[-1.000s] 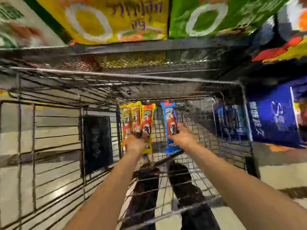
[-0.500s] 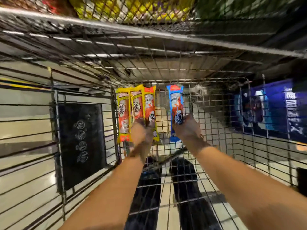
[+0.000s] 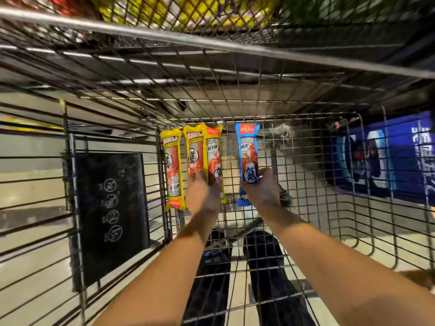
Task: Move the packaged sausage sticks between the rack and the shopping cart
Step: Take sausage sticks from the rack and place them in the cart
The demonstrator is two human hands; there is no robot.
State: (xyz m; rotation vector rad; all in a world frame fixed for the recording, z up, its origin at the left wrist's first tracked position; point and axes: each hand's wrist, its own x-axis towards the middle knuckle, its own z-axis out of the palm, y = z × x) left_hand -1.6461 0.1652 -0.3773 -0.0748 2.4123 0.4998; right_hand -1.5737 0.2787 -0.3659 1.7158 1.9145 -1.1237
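Note:
Both my arms reach down into the wire shopping cart [image 3: 306, 147]. My left hand [image 3: 202, 196] holds yellow sausage stick packs [image 3: 203, 154] near their lower ends; a third yellow pack [image 3: 173, 168] lies just left of them, and I cannot tell whether the hand holds it too. My right hand [image 3: 262, 189] grips a single blue sausage stick pack [image 3: 247, 156] around its lower half, thumb across the front. All packs point away from me, close above the cart's mesh floor near its far end.
A black sign panel [image 3: 110, 212] with round icons hangs on the cart's left wall. The cart's front rim bar [image 3: 211, 41] crosses the top, with blurred yellow and green shelf goods [image 3: 200, 12] behind it. Blue packaging [image 3: 388, 158] shows at the right. Dark trouser legs [image 3: 266, 274] appear under the mesh.
The view has tilted down and come closer to the cart's inside. Both hands with their packs have gone deeper toward the cart's floor; the leftmost yellow pack has spread apart from the others.

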